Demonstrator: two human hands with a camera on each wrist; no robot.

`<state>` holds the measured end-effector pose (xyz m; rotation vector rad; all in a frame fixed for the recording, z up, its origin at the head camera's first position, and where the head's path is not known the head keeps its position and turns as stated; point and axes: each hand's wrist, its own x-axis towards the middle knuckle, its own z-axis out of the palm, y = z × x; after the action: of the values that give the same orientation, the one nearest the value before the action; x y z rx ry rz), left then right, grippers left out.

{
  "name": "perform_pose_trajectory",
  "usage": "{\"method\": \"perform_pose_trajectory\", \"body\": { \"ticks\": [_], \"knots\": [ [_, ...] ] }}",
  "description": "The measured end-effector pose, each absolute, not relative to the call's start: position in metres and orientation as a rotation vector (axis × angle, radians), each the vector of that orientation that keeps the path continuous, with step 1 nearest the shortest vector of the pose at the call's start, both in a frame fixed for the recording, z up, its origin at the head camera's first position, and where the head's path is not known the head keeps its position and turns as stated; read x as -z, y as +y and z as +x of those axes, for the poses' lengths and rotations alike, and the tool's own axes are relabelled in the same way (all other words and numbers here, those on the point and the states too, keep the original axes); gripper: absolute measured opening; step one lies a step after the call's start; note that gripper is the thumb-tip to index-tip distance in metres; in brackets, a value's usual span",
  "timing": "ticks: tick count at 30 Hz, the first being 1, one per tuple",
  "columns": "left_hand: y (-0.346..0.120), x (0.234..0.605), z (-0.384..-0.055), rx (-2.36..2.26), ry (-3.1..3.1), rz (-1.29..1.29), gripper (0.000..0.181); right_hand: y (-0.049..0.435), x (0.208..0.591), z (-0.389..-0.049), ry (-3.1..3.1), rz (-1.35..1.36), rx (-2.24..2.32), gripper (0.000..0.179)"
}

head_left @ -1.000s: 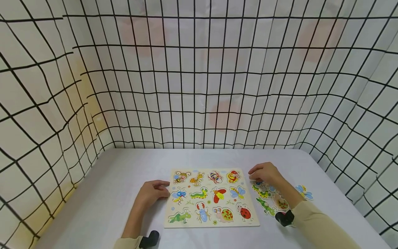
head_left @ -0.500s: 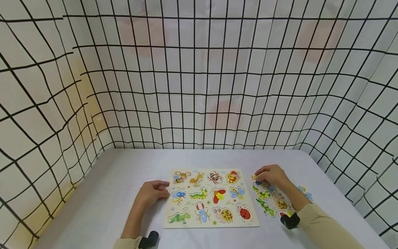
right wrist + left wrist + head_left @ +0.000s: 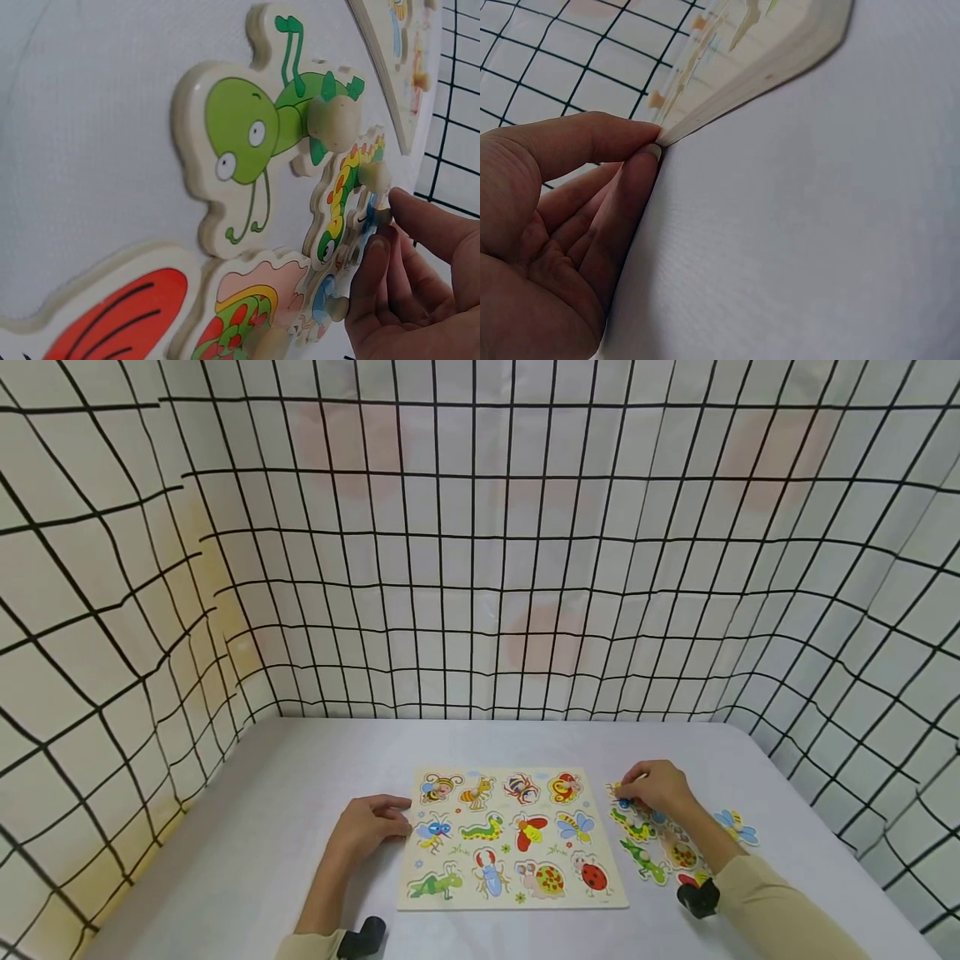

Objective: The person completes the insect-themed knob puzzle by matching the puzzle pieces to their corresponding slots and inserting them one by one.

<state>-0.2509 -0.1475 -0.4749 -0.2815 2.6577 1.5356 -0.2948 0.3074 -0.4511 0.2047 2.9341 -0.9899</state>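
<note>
A wooden insect puzzle board lies flat on the white table. My left hand is at its left edge, and in the left wrist view thumb and forefinger meet at the board's edge. My right hand is over the loose pieces right of the board. Its thumb and fingers pinch the knob of a blue mosquito piece, largely hidden by the fingers. Close below lie a caterpillar piece and a green grasshopper piece, both with round wooden knobs.
A snail piece and a red-winged piece lie nearer the right sleeve. A blue-winged piece is farther right. Wooden knobs stand up from the board's far row. Black-gridded white walls enclose the table.
The right hand has shifted slightly right and toward the body, and its fingers have come together on the mosquito piece. The left hand has stayed at the board's edge.
</note>
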Motion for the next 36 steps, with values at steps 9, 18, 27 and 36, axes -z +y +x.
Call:
{"method": "perform_pose_trajectory", "body": {
  "ticks": [9,18,27,36],
  "knots": [
    [-0.145,0.474,-0.25,-1.565,2.644,-0.292,0.034,0.308,0.453,-0.292,2.981,0.166,0.943,0.023],
    [-0.144,0.476,-0.252,-1.561,2.646,-0.288,0.033,0.306,0.451,-0.289,2.997,0.186,0.945,0.02],
    [-0.146,0.478,-0.252,-1.559,2.643,-0.283,0.035,0.306,0.448,-0.286,2.966,0.19,1.03,0.018],
    [-0.148,0.48,-0.254,-1.556,2.65,-0.287,0.034,0.298,0.441,-0.288,2.97,0.127,1.06,0.018]
  ]
}}
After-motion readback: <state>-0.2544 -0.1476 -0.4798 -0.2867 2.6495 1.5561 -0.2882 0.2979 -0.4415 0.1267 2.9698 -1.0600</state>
